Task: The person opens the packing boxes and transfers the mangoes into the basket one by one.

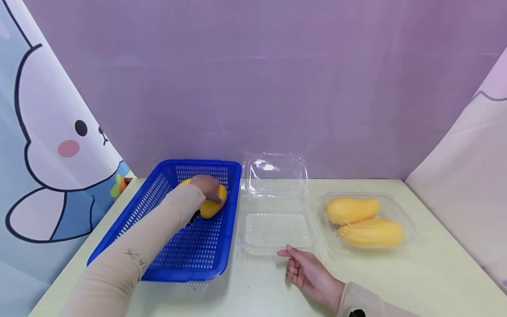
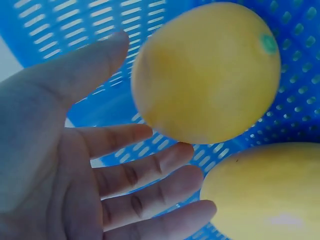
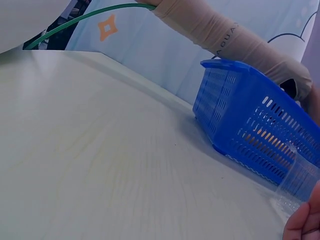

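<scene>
My left hand (image 1: 206,186) reaches into the far end of a blue plastic basket (image 1: 186,276). There it lies over a smooth, oval yellow fruit (image 1: 212,208), mango-like in shape. In the left wrist view the thumb and fingers are spread, with fingertips right at this fruit (image 2: 210,75), which has a green stem spot. A second yellow fruit (image 2: 270,192) lies beside it, near the little finger. My right hand (image 1: 313,275) hovers by the near edge of an open clear plastic clamshell box (image 1: 277,229), index finger extended and other fingers loosely curled, holding nothing.
The clamshell's lid (image 1: 273,176) stands raised at the back, against the purple backdrop (image 1: 277,88). To the right, a clear container (image 1: 408,218) holds two yellow fruits (image 1: 372,233) side by side. The basket's high walls surround the left hand. Everything stands on a pale table (image 1: 435,281).
</scene>
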`<state>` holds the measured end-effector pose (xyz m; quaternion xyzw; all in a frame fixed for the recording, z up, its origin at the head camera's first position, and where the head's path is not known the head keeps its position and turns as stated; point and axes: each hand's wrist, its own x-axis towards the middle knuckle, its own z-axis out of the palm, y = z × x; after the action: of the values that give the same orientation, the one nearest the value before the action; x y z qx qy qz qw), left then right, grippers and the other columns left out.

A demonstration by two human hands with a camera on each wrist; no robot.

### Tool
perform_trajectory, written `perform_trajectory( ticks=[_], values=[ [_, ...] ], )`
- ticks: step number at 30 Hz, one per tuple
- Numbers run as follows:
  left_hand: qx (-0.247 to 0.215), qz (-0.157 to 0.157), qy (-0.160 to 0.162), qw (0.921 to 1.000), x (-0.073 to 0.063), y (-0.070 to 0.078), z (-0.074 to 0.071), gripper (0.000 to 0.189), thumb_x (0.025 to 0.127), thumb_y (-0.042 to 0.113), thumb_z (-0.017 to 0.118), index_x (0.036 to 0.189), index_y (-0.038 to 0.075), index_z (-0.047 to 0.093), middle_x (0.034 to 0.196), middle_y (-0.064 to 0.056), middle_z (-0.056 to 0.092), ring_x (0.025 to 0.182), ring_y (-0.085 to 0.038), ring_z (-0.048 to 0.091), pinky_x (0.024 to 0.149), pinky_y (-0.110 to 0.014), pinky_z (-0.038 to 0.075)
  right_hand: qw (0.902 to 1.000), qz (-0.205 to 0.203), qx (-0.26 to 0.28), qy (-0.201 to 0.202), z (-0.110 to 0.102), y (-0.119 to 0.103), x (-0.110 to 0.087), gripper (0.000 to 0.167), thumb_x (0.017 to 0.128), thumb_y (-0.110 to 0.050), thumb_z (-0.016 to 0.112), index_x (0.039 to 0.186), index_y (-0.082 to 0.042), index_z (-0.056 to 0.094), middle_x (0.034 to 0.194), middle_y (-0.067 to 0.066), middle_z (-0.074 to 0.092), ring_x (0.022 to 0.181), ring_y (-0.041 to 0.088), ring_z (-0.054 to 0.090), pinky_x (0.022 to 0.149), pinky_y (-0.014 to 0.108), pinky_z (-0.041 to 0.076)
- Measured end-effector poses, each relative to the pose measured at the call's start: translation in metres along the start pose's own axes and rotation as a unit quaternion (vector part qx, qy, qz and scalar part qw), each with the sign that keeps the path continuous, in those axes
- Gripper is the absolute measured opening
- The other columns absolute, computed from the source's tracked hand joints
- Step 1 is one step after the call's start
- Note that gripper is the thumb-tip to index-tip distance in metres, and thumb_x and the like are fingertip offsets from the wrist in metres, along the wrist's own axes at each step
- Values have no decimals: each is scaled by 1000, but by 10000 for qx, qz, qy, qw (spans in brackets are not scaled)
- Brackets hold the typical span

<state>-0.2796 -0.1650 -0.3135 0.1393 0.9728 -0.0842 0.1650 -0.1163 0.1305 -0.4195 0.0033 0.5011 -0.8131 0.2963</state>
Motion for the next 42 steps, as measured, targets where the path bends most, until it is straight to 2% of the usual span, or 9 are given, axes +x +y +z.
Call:
perform_trajectory(
  ticks=[3, 7, 9, 15, 21, 26, 30, 36, 42],
  values=[
    [61, 48, -16, 10000, -6, -1, -5, 42, 85, 44, 64, 102, 7, 64, 86, -5, 62, 78, -19, 55, 69, -33, 48, 9996, 93, -177, -173, -3, 0, -3, 26, 98, -28, 50, 103, -9, 67, 62, -10, 56, 58, 1, 52, 62, 15, 47],
    [50, 12, 7, 10000, -11, -2, -15, 52, 86, 44, 63, 119, 4, 61, 102, -8, 65, 86, -21, 58, 76, -37, 51, 9984, 231, -359, -359, -9, -1, -10, 29, 99, -28, 47, 109, -8, 65, 64, -10, 57, 60, 2, 53, 61, 16, 47],
    [59, 29, 54, 10000, -12, -2, -19, 53, 86, 43, 63, 120, 3, 60, 108, -11, 65, 91, -23, 60, 79, -39, 52, 9982, 255, -409, -370, -11, -1, -13, 31, 99, -29, 47, 112, -7, 64, 65, -10, 57, 61, 2, 52, 62, 16, 47],
    [-66, 129, 180, 9997, -15, -7, -32, 60, 88, 43, 61, 131, 2, 53, 127, -17, 58, 116, -34, 54, 95, -49, 45, 9973, 373, -427, -473, -21, -5, -21, 29, 100, -28, 45, 113, -10, 63, 69, -9, 58, 63, 2, 52, 63, 15, 46],
    [-468, 296, 483, 9973, -17, -13, -41, 56, 90, 38, 60, 131, 1, 52, 129, -17, 56, 117, -34, 54, 97, -51, 42, 9948, 423, -456, -804, -32, -12, -30, 29, 101, -27, 42, 117, -14, 62, 72, -10, 59, 62, 0, 54, 58, 15, 47],
    [-553, 465, 830, 9939, -15, -17, -47, 56, 90, 37, 60, 132, 0, 52, 131, -18, 55, 119, -35, 52, 98, -52, 41, 9917, 360, -402, -1170, -40, -17, -39, 30, 102, -25, 38, 119, -18, 62, 76, -10, 60, 61, -2, 54, 53, 13, 45],
    [-617, 507, 1015, 9916, -18, -17, -53, 53, 91, 36, 59, 130, 0, 53, 129, -18, 56, 117, -35, 53, 97, -52, 42, 9888, 373, -466, -1368, -48, -22, -46, 32, 103, -25, 36, 122, -18, 60, 79, -10, 60, 61, -2, 55, 53, 13, 45],
    [-647, 549, 1130, 9900, -24, -14, -60, 52, 93, 36, 57, 131, 1, 52, 130, -18, 56, 118, -35, 52, 98, -52, 41, 9868, 416, -530, -1470, -61, -26, -53, 33, 104, -25, 33, 123, -18, 60, 82, -9, 61, 65, -1, 56, 55, 13, 45],
    [-550, 718, 1309, 9873, -27, -7, -64, 53, 92, 37, 57, 130, 1, 54, 130, -17, 56, 118, -35, 52, 99, -50, 41, 9881, 280, -498, -1425, -75, -31, -62, 37, 104, -22, 29, 121, -20, 62, 83, -9, 61, 68, -1, 56, 57, 13, 47]
  ],
)
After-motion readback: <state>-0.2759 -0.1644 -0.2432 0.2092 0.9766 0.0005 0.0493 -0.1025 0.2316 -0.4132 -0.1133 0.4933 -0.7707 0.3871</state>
